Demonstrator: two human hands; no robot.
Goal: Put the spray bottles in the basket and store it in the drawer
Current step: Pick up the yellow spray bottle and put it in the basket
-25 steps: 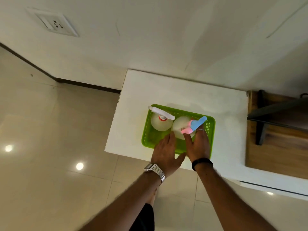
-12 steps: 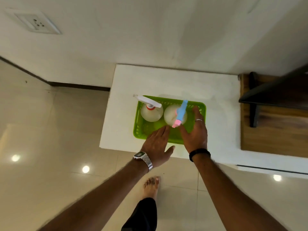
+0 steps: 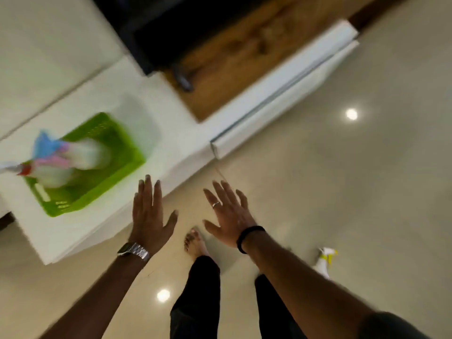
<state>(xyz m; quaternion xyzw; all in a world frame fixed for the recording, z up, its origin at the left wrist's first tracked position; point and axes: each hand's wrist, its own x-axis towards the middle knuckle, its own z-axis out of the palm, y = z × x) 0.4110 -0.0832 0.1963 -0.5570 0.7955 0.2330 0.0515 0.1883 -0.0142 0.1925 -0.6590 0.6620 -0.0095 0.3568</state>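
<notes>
A: Head view, single frame, heavy motion blur. Both hands empty. Left hand (image 3: 148, 216) flat, fingers spread, palm down, above the near edge of the white cabinet top (image 3: 80, 231). Right hand (image 3: 230, 216) likewise splayed, holding nothing, over the floor (image 3: 367, 192). The two hands are apart, with a bare foot (image 3: 195, 243) visible between them lower down.

B: Wrist items?

A: Metal watch (image 3: 134, 250) on the left wrist, black band (image 3: 247, 237) on the right wrist, ring (image 3: 216, 204) on a right finger.

B: Basket position?

A: Green basket (image 3: 102, 182) sits on the white cabinet top, left of the left hand, not touched by either hand. Two spray bottles stand inside it: bottle with blue and pink trigger (image 3: 80, 152) toward the far side, bottle with red collar (image 3: 49, 173) nearer the left, its nozzle reaching past the basket rim. Detail is smeared; labels cannot be read.

B: Any others?

A: Third spray bottle (image 3: 324, 261), white with a yellow trigger, on the floor to the right, just behind the right forearm, well apart from the basket.

B: Drawer?

A: White drawer front (image 3: 281, 101) stands out from the cabinet past a wooden surface (image 3: 234, 62). Whether it is open I cannot tell from the blur.
</notes>
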